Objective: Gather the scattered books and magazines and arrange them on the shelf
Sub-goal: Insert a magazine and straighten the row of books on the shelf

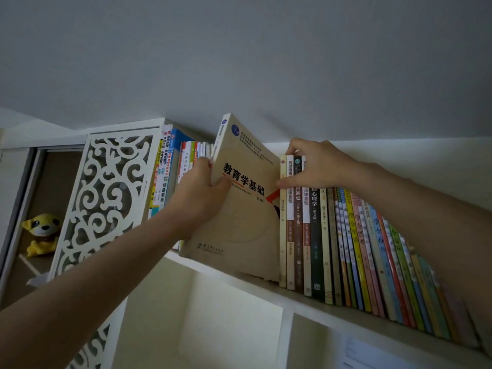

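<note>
Head view, looking up at a white shelf [239, 275] under a grey ceiling.

Left hand [202, 193]: fingers curled round the left edge of a beige book [239, 217], thumb lying across its front cover. Firm grip. The book stands on the shelf board, tilted, top leaning left, cover facing the camera, black title characters readable. It sits in the gap between two groups of upright books.

Right hand [316, 166]: fingers hooked over the tops of the first few spines of the right-hand row of books [359, 249], thumb pressed against the spines lower down. It grips those spines just beside the beige book's right edge. That row runs on to the right, thick dark and cream spines first, then thin coloured ones, all leaning slightly.

Left-hand group of books [170, 171]: upright, partly hidden behind the left hand and the beige book.

Further left: a white fretwork panel [106, 198] with scroll cut-outs; beyond it a compartment holding a yellow plush toy [42, 233].

Below the shelf board: open white compartments.
</note>
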`<state>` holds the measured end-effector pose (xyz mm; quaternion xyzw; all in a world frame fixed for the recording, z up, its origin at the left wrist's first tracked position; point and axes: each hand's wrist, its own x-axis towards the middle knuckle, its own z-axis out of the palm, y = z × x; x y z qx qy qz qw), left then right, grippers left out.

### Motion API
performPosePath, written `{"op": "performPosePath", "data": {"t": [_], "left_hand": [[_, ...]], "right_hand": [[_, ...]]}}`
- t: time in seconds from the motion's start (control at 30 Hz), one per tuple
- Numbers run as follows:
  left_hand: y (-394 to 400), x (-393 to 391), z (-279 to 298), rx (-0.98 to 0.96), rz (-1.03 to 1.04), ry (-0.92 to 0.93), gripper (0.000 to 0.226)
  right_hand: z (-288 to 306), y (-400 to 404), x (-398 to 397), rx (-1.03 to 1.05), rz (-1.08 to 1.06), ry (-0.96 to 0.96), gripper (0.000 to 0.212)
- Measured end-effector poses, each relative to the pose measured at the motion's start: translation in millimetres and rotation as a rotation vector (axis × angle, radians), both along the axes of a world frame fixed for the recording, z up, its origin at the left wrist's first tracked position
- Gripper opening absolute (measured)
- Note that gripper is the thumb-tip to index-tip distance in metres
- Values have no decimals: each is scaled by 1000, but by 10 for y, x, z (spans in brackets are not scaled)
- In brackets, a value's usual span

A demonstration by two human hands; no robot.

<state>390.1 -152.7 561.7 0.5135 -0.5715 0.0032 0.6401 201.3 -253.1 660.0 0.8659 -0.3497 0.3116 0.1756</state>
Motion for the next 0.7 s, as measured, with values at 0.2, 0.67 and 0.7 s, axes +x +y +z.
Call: {"op": "performPosePath", "data": {"t": [0.2,0.67,0.7], "left_hand": [[-116,-17,283,43,57,-91,23],[-608,-632,-351,-304,0,217,12],[-686,-665,-398,-337,23,199,11]], "right_hand": [[15,-38,29,24,4,1,55],[35,-52,181,61,-8,49,58],[35,-50,186,63,-4,46,57]]}}
